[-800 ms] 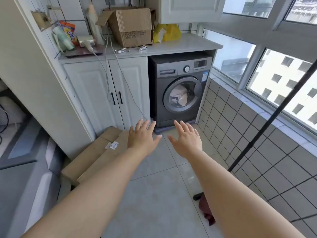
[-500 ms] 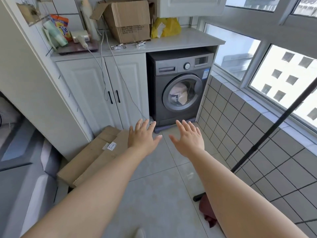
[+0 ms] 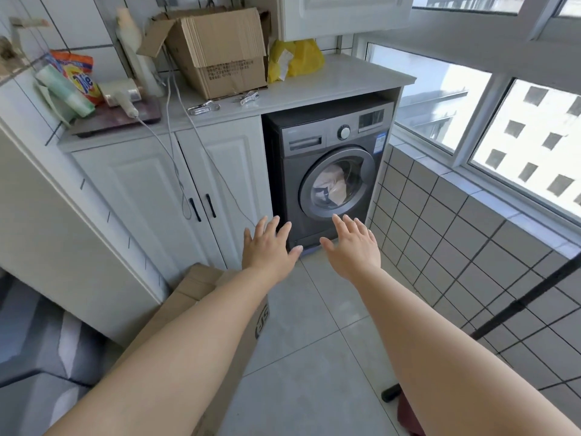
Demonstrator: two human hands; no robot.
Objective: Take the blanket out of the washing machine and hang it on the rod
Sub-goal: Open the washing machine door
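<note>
A dark grey front-loading washing machine (image 3: 317,133) stands under the white counter at the far end. Its round door (image 3: 366,171) is closed, and a pale beige blanket (image 3: 333,184) shows bunched behind the glass. Both my arms stretch forward toward it. My left hand (image 3: 267,247) and my right hand (image 3: 353,243) hover with fingers spread and palms down, holding nothing, short of the machine's lower front. A black rod (image 3: 522,305) slants across the tiled wall at the right.
A flat cardboard box (image 3: 195,287) lies on the floor at the left, partly under my left arm. White cabinet doors (image 3: 176,190) stand left of the machine. The counter (image 3: 345,78) carries an open carton (image 3: 220,55), a yellow bag, detergent and cables. Windows line the right side.
The view has come closer to the washing machine, which looks larger now. Both hands stay spread and empty, reaching forward.
</note>
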